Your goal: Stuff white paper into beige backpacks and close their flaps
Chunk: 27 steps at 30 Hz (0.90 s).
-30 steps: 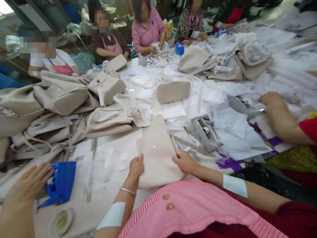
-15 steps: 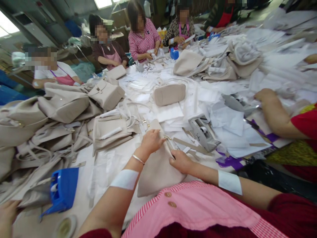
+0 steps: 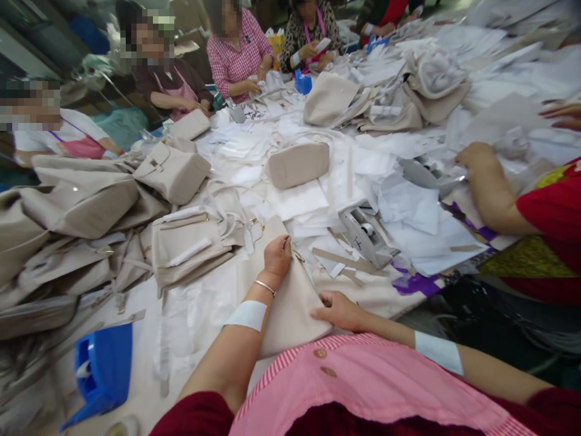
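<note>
A flat beige handbag (image 3: 293, 309) lies in front of me, its lower edge against my pink apron. My left hand (image 3: 278, 257) is closed in a fist over the bag's upper part, beside a small gold fitting (image 3: 298, 257). What its fingers pinch is hidden. My right hand (image 3: 339, 310) grips the bag's right side edge, the thumb showing on the near face and the other fingers curled behind.
Beige bags (image 3: 91, 200) are heaped at left, near a blue tape dispenser (image 3: 103, 369). Another bag (image 3: 297, 165) rests on white sheets ahead. A grey tape dispenser (image 3: 368, 235) stands at right, near a co-worker's arm (image 3: 490, 184). Several people work across the table.
The view has shifted right, so most things sit further left. My left fist has turned, fingers tucked from sight. My right hand has slid slightly down the bag's edge.
</note>
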### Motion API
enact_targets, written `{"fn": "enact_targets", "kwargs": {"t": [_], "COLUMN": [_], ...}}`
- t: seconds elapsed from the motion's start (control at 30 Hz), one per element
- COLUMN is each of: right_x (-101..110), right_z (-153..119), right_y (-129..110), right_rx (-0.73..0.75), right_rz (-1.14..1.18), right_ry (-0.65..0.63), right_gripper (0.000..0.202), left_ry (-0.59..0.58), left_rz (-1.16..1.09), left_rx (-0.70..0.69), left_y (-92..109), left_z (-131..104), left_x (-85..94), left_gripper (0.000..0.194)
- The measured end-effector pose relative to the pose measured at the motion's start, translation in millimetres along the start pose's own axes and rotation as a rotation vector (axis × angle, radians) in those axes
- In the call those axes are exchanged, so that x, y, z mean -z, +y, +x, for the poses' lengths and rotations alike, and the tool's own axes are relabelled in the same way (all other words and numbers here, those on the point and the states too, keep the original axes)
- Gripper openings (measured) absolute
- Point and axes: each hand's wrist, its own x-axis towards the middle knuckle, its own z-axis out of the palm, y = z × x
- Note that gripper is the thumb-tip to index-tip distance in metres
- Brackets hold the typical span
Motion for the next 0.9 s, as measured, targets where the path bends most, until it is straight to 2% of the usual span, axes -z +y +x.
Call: {"fn": "enact_targets", "kwargs": {"t": [0.1, 0.23, 0.3, 0.37, 0.47, 0.53, 0.57, 0.63, 0.7, 0.8, 0.9], "right_x": [-11, -20, -22, -23, -23, -24, -25, -26, -24, -17, -14], "right_z": [2, 6, 7, 8, 9, 11, 12, 13, 12, 9, 11], "right_y": [6, 8, 7, 6, 4, 4, 5, 6, 4, -10, -38], "right_rx": [-0.112, -0.155, -0.170, -0.185, -0.193, -0.198, -0.202, -0.223, -0.217, -0.059, 0.286], "right_rz": [0.100, 0.093, 0.079, 0.077, 0.065, 0.043, 0.041, 0.032, -0.083, -0.553, -0.926], "right_ry": [-0.022, 0.109, 0.157, 0.168, 0.156, 0.140, 0.127, 0.092, 0.058, 0.113, 0.296], "right_gripper": [0.028, 0.022, 0.021, 0.020, 0.018, 0.017, 0.017, 0.021, 0.024, 0.030, 0.034], "left_ry": [-0.011, -0.044, -0.053, -0.032, -0.038, -0.149, -0.215, -0.320, -0.383, -0.436, -0.455], "left_rz": [-0.012, 0.002, 0.016, 0.044, 0.080, 0.069, 0.070, 0.090, 0.115, 0.130, 0.144], "left_rx": [-0.007, 0.025, 0.040, 0.035, -0.119, -0.263, -0.292, -0.252, -0.152, -0.052, -0.030], "left_y": [-6, -14, -13, -6, 6, 9, 8, 2, -7, -18, -22], "left_z": [-2, 5, 7, 2, -29, -60, -75, -97, -107, -100, -88], "left_x": [-14.4, -24.0, -17.6, -1.9, 28.8, 42.9, 46.0, 44.6, 36.9, 26.0, 21.3], "left_gripper": [0.034, 0.038, 0.038, 0.036, 0.043, 0.047, 0.054, 0.078, 0.101, 0.106, 0.100]}}
